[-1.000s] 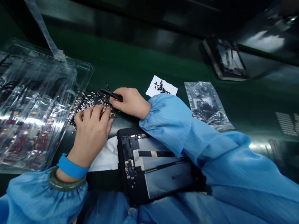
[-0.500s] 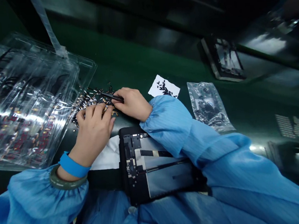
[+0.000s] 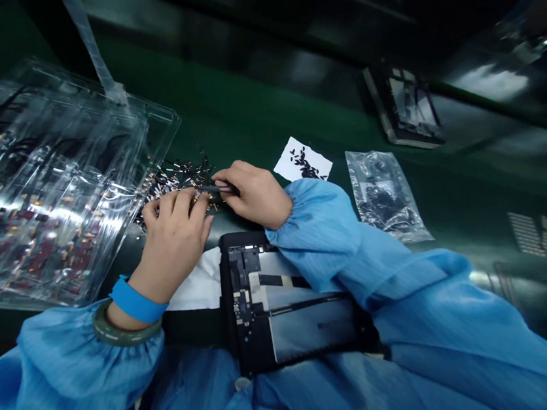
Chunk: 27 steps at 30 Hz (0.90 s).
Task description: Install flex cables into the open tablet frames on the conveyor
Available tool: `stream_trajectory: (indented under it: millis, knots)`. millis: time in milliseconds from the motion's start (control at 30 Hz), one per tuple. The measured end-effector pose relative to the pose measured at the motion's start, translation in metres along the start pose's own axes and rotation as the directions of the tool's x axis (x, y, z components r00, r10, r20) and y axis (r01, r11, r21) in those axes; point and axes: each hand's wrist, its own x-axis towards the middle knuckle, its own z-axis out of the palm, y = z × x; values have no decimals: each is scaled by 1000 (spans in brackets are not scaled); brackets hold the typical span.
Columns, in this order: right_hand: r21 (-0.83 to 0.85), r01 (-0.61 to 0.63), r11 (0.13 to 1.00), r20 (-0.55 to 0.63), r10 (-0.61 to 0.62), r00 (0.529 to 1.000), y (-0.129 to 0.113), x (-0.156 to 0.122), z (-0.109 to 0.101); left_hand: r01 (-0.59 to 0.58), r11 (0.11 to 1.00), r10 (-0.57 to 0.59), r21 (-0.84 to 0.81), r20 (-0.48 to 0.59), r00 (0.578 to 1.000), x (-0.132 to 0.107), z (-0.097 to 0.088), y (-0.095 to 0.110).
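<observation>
My left hand (image 3: 174,236) lies palm down with its fingers stretched over a heap of small gold-tipped flex parts (image 3: 172,180) on the green mat. My right hand (image 3: 252,194) is closed in a pinch on black tweezers (image 3: 215,188), whose tips reach into the same heap beside my left fingertips. Just in front of me lies an opened phone body (image 3: 290,308), back side up, partly under my right sleeve. A white sheet (image 3: 197,289) sits to its left, under my left wrist.
A stack of clear plastic trays (image 3: 48,184) with red and gold parts fills the left. A white paper slip with small black bits (image 3: 302,161) and a clear bag of parts (image 3: 384,196) lie right of my hands. Another opened device (image 3: 408,110) rests farther back.
Both hands stay at the heap. The tweezers' tips have shifted a little lower into the parts and my right hand has edged rightward; the view has drifted slightly.
</observation>
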Motion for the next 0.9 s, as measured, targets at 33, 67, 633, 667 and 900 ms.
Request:
stream_trajectory:
  millis: [33, 67, 633, 667, 900]
  knots:
    - [10, 12, 1000, -16, -12, 1000, 3, -1, 0, 3, 1000, -3, -5, 5, 1000, 0, 0, 0]
    - [19, 25, 1000, -22, -25, 999, 5, -2, 0, 6, 1000, -5, -9, 7, 1000, 0, 0, 0]
    - [-120, 54, 991, 150, -36, 988, 8, 0, -6, 9, 1000, -9, -24, 8, 1000, 0, 0, 0]
    - [-113, 60, 992, 143, -44, 989, 10, 1, -5, 9, 1000, -9, -20, 4, 1000, 0, 1, 0]
    - [-137, 47, 989, 188, -20, 982, 10, 4, -6, 12, 1000, -12, 8, 9, 1000, 2, 1, -2]
